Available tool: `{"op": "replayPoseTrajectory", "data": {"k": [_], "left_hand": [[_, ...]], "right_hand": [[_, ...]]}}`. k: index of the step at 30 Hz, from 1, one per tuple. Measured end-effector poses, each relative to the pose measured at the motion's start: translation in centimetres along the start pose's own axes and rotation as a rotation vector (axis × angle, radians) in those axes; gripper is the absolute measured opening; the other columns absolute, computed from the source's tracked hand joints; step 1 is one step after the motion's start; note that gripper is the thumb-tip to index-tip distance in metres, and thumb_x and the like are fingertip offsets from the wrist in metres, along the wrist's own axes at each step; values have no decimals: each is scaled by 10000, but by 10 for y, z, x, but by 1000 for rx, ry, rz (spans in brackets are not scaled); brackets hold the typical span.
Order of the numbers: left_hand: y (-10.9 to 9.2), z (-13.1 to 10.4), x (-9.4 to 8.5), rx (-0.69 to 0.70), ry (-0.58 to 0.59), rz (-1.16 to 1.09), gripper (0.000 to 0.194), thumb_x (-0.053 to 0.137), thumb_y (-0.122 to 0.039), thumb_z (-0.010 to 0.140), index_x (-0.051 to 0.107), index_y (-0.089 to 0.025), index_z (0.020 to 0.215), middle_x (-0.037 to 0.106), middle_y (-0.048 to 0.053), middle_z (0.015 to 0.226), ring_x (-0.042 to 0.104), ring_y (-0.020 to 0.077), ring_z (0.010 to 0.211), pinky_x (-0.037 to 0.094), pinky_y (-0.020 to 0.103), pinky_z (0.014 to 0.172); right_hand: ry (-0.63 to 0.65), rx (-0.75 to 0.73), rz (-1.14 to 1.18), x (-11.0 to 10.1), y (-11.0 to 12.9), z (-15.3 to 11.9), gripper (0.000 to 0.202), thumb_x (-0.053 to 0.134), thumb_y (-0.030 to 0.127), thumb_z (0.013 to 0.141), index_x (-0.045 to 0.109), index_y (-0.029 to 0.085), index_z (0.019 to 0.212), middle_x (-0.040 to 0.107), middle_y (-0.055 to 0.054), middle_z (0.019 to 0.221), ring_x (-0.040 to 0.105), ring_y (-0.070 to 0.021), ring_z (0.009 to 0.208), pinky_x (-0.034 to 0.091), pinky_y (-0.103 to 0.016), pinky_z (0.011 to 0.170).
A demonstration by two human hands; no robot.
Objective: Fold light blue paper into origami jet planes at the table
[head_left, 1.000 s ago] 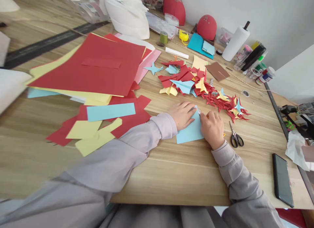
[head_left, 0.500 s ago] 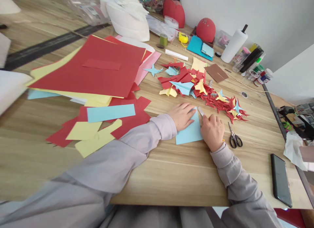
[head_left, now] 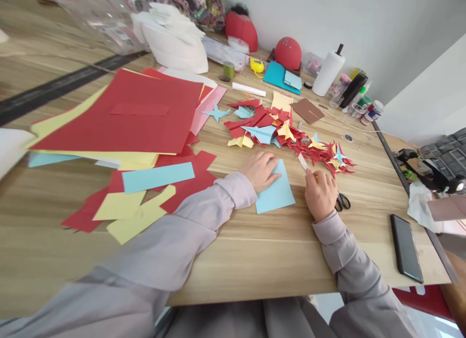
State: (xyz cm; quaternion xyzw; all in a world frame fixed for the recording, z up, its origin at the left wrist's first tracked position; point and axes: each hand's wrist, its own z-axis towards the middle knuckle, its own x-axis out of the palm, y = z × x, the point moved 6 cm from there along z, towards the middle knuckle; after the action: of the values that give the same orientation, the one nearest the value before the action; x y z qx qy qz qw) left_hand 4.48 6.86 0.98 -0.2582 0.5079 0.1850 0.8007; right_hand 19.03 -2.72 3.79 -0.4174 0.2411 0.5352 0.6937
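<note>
A light blue sheet of paper [head_left: 277, 193] lies flat on the wooden table [head_left: 233, 265]. Resting on its upper left part is my left hand [head_left: 259, 172], fingers spread. To the right of the sheet, apart from it, my right hand [head_left: 321, 194] is closed round a craft knife [head_left: 303, 162], whose blade end points up and left. Black-handled scissors [head_left: 342, 201] lie partly hidden behind the right hand. Beyond both hands is a heap of folded red, yellow and blue paper pieces [head_left: 267, 124].
Large red sheets [head_left: 145, 95] are stacked at the left, with a blue strip [head_left: 158, 177] and yellow scraps [head_left: 120, 205] in front. A phone [head_left: 407, 248] lies at the right. A yellow tape measure [head_left: 257, 65], a white roll [head_left: 328, 73] and bottles stand at the back.
My right hand has moved right with the craft knife, away from the blue sheet, and now covers part of the scissors. My left hand remains on the sheet. The camera view has shifted.
</note>
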Motion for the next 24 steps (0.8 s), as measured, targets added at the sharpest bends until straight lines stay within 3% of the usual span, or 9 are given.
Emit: {"op": "replayPoseTrajectory", "data": {"k": [8,12,20,24], "left_hand": [[3,0,2,12,-31,18,394,455,-397,852,586,-121,1102,526,146,1116,455,290,1036,412,442,874],[4,0,2,0,-15,5,389,463,-380,844,595,-108,1089,528,158,1122,456,304,1036,416,464,861],[4,-3,1,-30,-5,-5,378,471,-390,845,571,-141,1111,526,140,1135,461,287,1059,405,450,891],[5,-4,-4,-134,-21,10,586,553,-531,762,531,-82,1137,495,186,1155,452,325,1070,386,456,907]], "right_hand": [[-134,361,-127,-10,-70,-28,335,411,162,883,550,183,1187,586,-123,967,466,-218,827,270,-340,679],[-63,559,-189,-4,-98,-43,335,405,139,859,569,175,1148,571,-139,990,458,-233,822,250,-355,668],[76,751,-214,10,-121,-57,281,424,163,840,615,165,1046,561,-134,899,452,-224,762,209,-348,638],[191,796,-220,16,-129,-61,263,438,159,819,628,158,1001,571,-145,904,462,-237,780,208,-348,633]]}}
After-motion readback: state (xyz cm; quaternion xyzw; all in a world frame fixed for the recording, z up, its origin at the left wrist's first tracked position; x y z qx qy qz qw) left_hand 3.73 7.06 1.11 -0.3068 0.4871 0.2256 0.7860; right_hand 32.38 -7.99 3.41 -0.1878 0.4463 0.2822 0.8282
